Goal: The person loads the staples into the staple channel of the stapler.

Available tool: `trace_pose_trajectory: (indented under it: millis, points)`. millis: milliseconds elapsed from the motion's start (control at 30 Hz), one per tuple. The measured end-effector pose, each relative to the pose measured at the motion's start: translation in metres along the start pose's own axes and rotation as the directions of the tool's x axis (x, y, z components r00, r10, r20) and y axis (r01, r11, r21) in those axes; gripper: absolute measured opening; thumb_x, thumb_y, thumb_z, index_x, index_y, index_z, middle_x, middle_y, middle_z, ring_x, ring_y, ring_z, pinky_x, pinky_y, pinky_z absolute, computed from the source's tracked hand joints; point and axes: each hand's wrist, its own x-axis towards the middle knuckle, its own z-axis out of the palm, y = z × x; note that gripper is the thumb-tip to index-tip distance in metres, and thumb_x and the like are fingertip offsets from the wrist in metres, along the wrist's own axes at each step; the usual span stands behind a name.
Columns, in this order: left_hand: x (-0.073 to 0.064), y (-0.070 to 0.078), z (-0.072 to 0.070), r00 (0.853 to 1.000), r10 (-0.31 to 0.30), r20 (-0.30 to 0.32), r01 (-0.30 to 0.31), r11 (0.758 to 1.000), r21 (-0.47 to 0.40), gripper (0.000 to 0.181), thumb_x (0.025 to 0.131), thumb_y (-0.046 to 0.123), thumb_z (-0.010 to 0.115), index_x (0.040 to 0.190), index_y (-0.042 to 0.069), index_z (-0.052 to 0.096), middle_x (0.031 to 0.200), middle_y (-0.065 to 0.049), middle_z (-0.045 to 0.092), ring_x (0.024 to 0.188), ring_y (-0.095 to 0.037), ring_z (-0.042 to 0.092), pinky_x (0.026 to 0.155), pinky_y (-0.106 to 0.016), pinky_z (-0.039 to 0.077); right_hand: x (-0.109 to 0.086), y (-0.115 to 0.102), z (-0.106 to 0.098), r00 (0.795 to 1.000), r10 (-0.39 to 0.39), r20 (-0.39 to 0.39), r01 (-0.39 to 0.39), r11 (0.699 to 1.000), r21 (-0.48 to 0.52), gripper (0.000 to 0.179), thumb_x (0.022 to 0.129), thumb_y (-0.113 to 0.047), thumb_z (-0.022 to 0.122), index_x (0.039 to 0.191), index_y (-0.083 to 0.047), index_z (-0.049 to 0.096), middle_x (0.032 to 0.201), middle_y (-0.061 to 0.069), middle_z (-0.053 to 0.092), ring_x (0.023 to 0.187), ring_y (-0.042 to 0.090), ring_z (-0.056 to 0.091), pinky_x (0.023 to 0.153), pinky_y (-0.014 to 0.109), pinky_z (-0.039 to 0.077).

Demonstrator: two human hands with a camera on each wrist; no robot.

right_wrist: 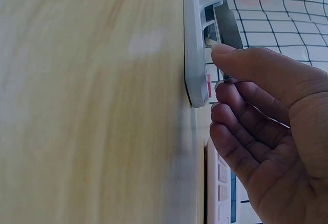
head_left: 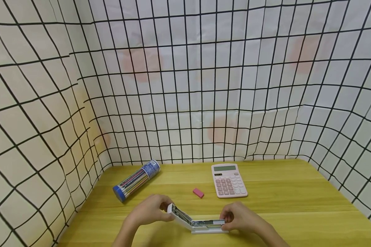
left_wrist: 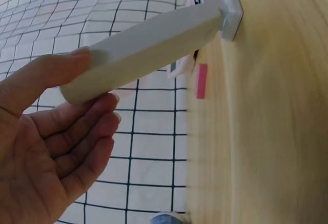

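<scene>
A white stapler [head_left: 209, 231] lies on the table with its top cover [left_wrist: 143, 49] swung far back to the left, baring the metal staple channel [head_left: 205, 223]. Between thumb and fingers, my left hand [head_left: 149, 210] grips the free end of that raised cover. My right hand [head_left: 239, 218] pinches the metal part at the channel's right end, just above the base. In the right wrist view, thumb and index finger close around the small metal tip, mostly covering it. The base [right_wrist: 196, 65] sits flat on the wood.
Behind the stapler lies a pink eraser [head_left: 198, 193]. A pink calculator [head_left: 228, 181] is at the back right. On the left lies a clear tube of pencils [head_left: 137, 180] with a blue cap. White grid-patterned cloth [head_left: 185, 85] walls the yellow wooden table [head_left: 296, 206].
</scene>
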Motion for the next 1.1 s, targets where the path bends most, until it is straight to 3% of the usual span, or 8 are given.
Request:
trace_pose_trajectory:
  millis: [333,500,800,1100]
  points:
    - [0.007,0.006,0.013,0.996,0.062,-0.067,-0.062,0.998,0.002,0.022,0.083,0.031,0.073,0.098,0.015,0.073,0.086,0.009,0.071,0.077,0.003,0.061,0.07,-0.019,0.05,-0.001,0.001,0.001,1.0,-0.003,-0.012,0.003,1.0,-0.008,0.018,0.074,-0.019,0.082,0.083,-0.011,0.07,0.071,-0.011,0.061,0.064,-0.002,0.052,0.058,0.019,0.047]
    - [0.01,0.009,0.019,0.992,0.059,-0.111,-0.059,0.998,-0.002,0.026,0.083,0.034,0.074,0.099,0.014,0.073,0.087,0.009,0.071,0.078,0.002,0.061,0.071,-0.02,0.05,-0.001,0.001,0.001,1.0,-0.014,-0.013,0.013,1.0,-0.011,0.018,0.074,-0.019,0.082,0.083,-0.01,0.07,0.071,-0.011,0.061,0.064,-0.003,0.052,0.059,0.019,0.048]
    - [0.015,0.014,0.03,0.981,0.041,-0.188,-0.045,0.999,-0.019,0.033,0.082,0.04,0.074,0.102,0.013,0.073,0.092,0.006,0.072,0.085,-0.006,0.064,0.079,-0.032,0.055,0.0,-0.001,0.0,1.0,-0.008,-0.018,0.008,1.0,-0.022,0.017,0.073,-0.018,0.082,0.083,-0.01,0.07,0.071,-0.011,0.061,0.064,-0.002,0.052,0.058,0.019,0.048]
    - [0.021,0.016,0.041,0.974,0.024,-0.223,-0.042,0.996,-0.073,0.03,0.081,0.038,0.076,0.098,0.014,0.071,0.093,0.004,0.071,0.089,-0.011,0.065,0.084,-0.04,0.055,0.0,-0.001,0.0,1.0,0.002,-0.009,-0.002,1.0,-0.014,0.018,0.073,-0.019,0.082,0.084,-0.01,0.07,0.071,-0.011,0.061,0.064,-0.002,0.053,0.059,0.019,0.048]
